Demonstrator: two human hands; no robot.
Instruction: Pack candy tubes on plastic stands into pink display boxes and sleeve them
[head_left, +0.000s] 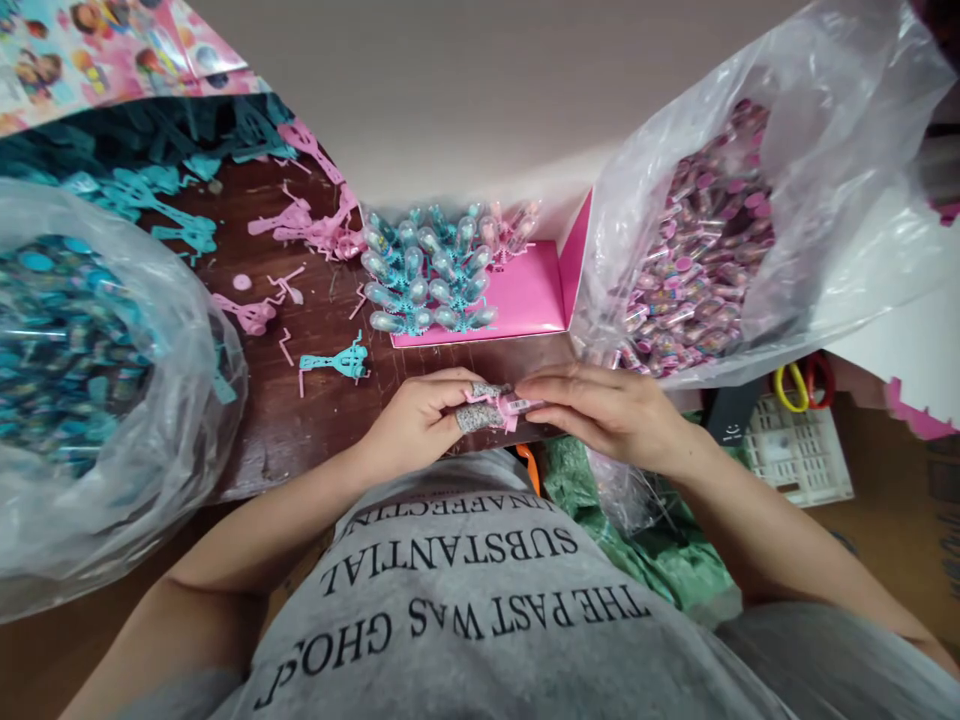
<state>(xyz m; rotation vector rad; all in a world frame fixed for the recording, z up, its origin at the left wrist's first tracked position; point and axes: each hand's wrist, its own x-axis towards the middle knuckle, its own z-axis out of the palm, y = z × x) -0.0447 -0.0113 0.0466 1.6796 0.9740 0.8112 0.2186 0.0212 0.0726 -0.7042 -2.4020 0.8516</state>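
My left hand [420,415] and my right hand [607,408] meet at the near edge of a dark wooden table [315,410], just above my grey shirt. Between their fingertips they pinch a small pink plastic piece [504,404] with a clear capsule. Grey fabric guards cover two fingertips of my left hand. Both hands are closed on the piece. Behind them, on a pink tray [525,295], stand several clear capsules in teal holders [424,270], with a few pink ones at the back.
A clear bag of teal capsules [71,350] bulges at the left, and a bag of pink capsules [697,250] at the right. Loose teal and pink plastic frames [300,225] litter the table. A white crate [799,445], scissors [802,385] and green bag lie lower right.
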